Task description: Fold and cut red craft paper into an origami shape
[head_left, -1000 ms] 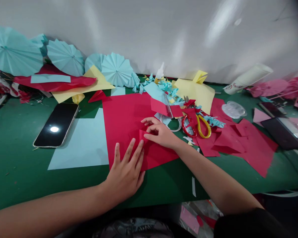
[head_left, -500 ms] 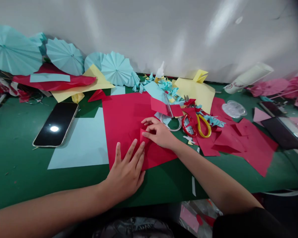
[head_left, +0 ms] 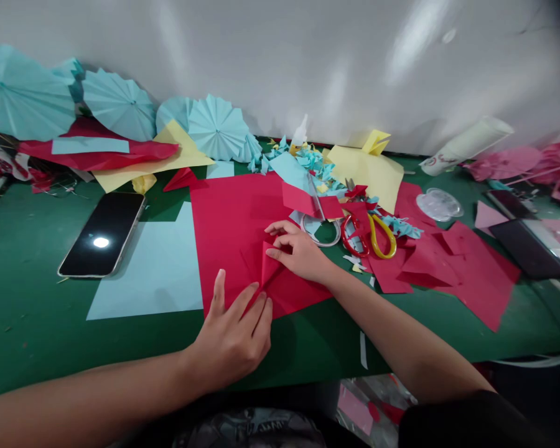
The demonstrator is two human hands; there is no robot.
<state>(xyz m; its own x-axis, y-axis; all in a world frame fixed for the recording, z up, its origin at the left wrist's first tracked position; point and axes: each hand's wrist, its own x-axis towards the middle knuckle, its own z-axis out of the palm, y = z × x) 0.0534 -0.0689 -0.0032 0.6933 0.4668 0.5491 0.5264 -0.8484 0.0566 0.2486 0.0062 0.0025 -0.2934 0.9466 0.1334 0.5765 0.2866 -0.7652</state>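
Red paper sheet [head_left: 228,211], flat on the green surface [head_left: 42,330], partly over a pale blue sheet [head_left: 154,274]. Small folded red piece [head_left: 267,264], on the red sheet, pinched between right thumb and fingers. Right hand [head_left: 303,252]: curled, gripping that piece. Left hand [head_left: 236,333]: fingers bent, thumb side spread, fingertips at the piece's lower end; whether they grip it, cannot tell. Black-screened phone [head_left: 103,233], left. Scissors with red-and-yellow handles [head_left: 383,238], right. Pleated blue paper fans [head_left: 218,129], along the wall.
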